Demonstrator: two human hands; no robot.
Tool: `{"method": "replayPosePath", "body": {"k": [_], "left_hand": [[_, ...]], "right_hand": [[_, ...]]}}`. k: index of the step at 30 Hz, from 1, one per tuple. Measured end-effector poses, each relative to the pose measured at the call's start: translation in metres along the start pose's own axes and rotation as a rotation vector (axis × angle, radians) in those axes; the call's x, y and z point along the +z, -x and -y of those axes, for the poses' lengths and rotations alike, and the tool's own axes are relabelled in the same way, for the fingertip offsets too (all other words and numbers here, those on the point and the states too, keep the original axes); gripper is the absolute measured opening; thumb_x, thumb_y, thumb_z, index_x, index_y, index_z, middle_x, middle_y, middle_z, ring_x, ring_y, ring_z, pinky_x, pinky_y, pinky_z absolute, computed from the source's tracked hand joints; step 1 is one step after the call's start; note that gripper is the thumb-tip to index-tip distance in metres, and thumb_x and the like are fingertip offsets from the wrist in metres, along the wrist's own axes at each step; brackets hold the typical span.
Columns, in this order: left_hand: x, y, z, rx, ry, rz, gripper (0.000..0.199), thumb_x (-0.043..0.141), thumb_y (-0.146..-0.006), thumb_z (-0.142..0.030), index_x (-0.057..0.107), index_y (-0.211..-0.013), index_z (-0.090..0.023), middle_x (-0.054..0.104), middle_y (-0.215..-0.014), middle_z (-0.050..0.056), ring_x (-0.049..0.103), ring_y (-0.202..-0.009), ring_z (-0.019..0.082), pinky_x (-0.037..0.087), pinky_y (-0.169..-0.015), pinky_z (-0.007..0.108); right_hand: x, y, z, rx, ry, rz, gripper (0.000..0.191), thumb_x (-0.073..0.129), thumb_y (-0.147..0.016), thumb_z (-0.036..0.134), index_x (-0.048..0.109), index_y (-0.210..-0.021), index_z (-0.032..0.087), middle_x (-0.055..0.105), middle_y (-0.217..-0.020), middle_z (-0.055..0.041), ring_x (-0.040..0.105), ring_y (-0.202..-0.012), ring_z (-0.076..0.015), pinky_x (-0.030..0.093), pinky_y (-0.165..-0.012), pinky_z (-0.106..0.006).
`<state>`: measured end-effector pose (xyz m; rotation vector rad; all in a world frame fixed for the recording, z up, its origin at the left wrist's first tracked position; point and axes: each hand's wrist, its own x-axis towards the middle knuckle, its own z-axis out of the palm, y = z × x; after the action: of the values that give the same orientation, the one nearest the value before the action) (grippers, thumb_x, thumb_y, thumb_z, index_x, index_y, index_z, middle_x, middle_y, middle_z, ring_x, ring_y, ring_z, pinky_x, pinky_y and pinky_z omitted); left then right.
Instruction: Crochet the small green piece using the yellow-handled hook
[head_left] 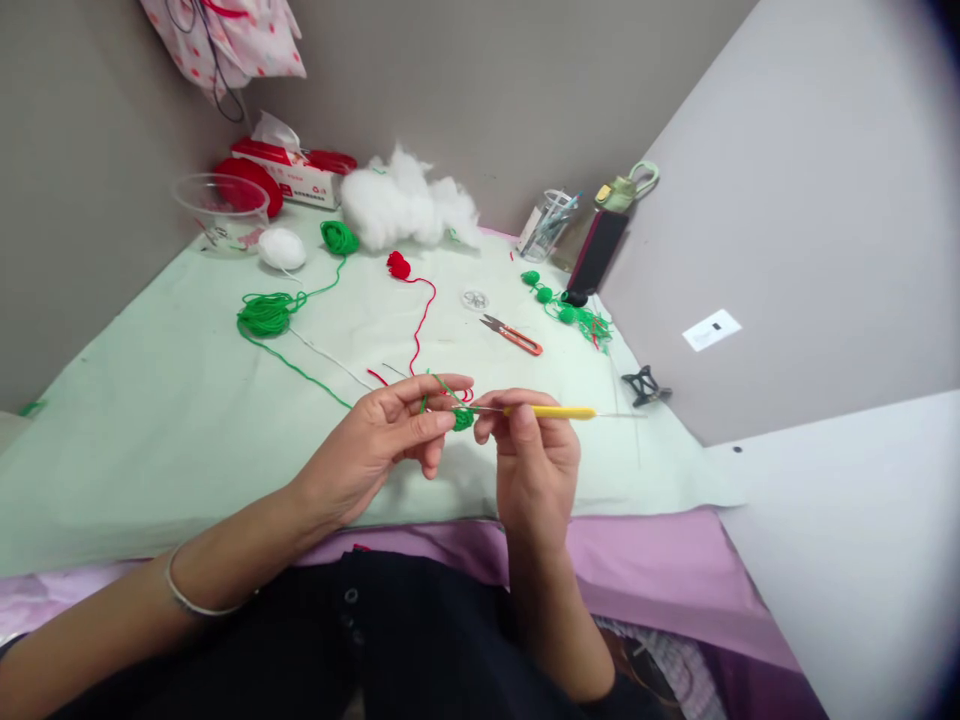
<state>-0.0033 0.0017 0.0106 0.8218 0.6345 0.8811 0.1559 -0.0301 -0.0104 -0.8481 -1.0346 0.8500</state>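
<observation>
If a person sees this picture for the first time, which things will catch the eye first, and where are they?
At the centre, the left hand pinches a small green crochet piece, while the right hand works it with a yellow-handled crochet hook. Behind them, on the pale green table cover, a loose green yarn bundle lies at the left and orange-handled snips near the middle. A white stuffing pile sits against the back wall.

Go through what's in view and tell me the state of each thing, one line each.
Left hand: pinching small green crocheted piece, green yarn over fingers.
Right hand: gripping yellow-handled crochet hook, tip at the piece.
Orange-handled thread snips: lying on cloth, untouched.
Loose green yarn bundle: partly unwound.
Clear plastic bowl: upright.
White stuffing pile: loose, fluffed.
</observation>
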Motion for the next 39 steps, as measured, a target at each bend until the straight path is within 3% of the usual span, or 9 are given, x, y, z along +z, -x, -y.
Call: {"method": "replayPosePath", "body": {"k": [4,8,14,17,21,26,31,35,39], "left_hand": [[0.000,0.001,-0.004,-0.001,-0.009,0.014,0.026,0.082,-0.086,-0.022,0.083,-0.112,-0.023,0.065,-0.092,-0.003,0.059,-0.052,0.003,0.053,-0.054,0.018],[0.000,0.001,-0.004,0.041,-0.059,0.012,0.028,0.083,-0.086,-0.025,0.081,-0.115,-0.024,0.064,-0.091,-0.003,0.063,-0.055,0.005,0.056,-0.058,0.021],[0.004,0.004,-0.001,0.136,-0.214,-0.077,0.040,0.085,-0.084,-0.022,0.075,-0.124,-0.021,0.064,-0.087,-0.004,0.069,-0.064,0.009,0.058,-0.070,0.023],[0.006,0.006,-0.001,0.059,-0.092,-0.057,0.050,0.087,-0.082,-0.025,0.072,-0.130,-0.019,0.062,-0.075,-0.005,0.059,-0.054,0.006,0.051,-0.056,0.018],[0.003,0.004,-0.006,-0.138,0.098,0.002,0.045,0.087,-0.081,-0.026,0.076,-0.124,-0.015,0.046,-0.056,-0.010,0.022,-0.041,0.000,0.019,-0.037,0.015],[0.002,0.003,-0.011,-0.067,0.081,-0.013,0.039,0.086,-0.081,-0.021,0.079,-0.119,-0.019,0.065,-0.081,-0.002,0.033,-0.040,-0.003,0.023,-0.037,0.014],[0.008,0.003,-0.006,0.026,0.019,-0.056,0.047,0.089,-0.079,-0.023,0.076,-0.123,-0.020,0.068,-0.088,-0.002,0.047,-0.044,0.000,0.034,-0.041,0.015],[0.007,0.001,-0.004,-0.063,0.098,-0.010,0.042,0.088,-0.081,-0.027,0.078,-0.120,-0.017,0.057,-0.063,-0.006,0.036,-0.043,0.000,0.029,-0.042,0.014],[0.003,-0.002,-0.009,-0.126,0.184,-0.019,0.034,0.089,-0.079,-0.022,0.082,-0.110,-0.013,0.046,-0.057,-0.009,0.028,-0.044,0.000,0.026,-0.041,0.012]], "right_hand": [[-0.001,-0.001,0.004,0.018,-0.052,0.007,0.018,0.063,-0.102,0.035,0.074,-0.094,0.023,0.077,-0.086,-0.0008,0.066,-0.063,-0.0102,0.056,-0.061,-0.025],[-0.002,0.004,0.010,-0.094,0.128,0.042,0.020,0.054,-0.106,0.027,0.073,-0.102,0.024,0.077,-0.093,-0.0018,0.070,-0.070,-0.0114,0.060,-0.067,-0.028],[-0.001,0.015,0.000,-0.645,0.722,0.153,0.029,0.055,-0.101,0.011,0.070,-0.121,0.025,0.076,-0.101,-0.0063,0.074,-0.092,-0.0184,0.064,-0.077,-0.034],[0.000,0.018,-0.010,-0.808,0.880,0.050,0.035,0.065,-0.096,0.010,0.072,-0.125,0.028,0.073,-0.103,-0.0073,0.072,-0.092,-0.0191,0.064,-0.074,-0.033],[-0.001,0.016,-0.007,-0.553,0.604,0.011,0.027,0.056,-0.102,0.014,0.074,-0.117,0.028,0.071,-0.096,-0.0052,0.071,-0.084,-0.0177,0.061,-0.070,-0.034],[0.002,0.006,0.005,-0.255,0.222,0.030,0.019,0.056,-0.104,0.023,0.075,-0.103,0.026,0.072,-0.091,-0.0026,0.065,-0.071,-0.0137,0.057,-0.065,-0.031],[0.007,0.008,-0.001,-0.381,0.489,0.038,0.024,0.059,-0.101,0.015,0.077,-0.112,0.028,0.076,-0.098,-0.0036,0.072,-0.082,-0.0155,0.062,-0.073,-0.033],[0.003,0.013,-0.005,-0.654,0.724,0.043,0.036,0.067,-0.095,0.009,0.076,-0.122,0.031,0.076,-0.111,-0.0069,0.075,-0.098,-0.0201,0.065,-0.079,-0.036],[0.001,0.008,0.004,-0.419,0.428,-0.019,0.027,0.058,-0.101,0.013,0.077,-0.112,0.028,0.074,-0.090,-0.0029,0.069,-0.078,-0.0156,0.060,-0.069,-0.032]]}}
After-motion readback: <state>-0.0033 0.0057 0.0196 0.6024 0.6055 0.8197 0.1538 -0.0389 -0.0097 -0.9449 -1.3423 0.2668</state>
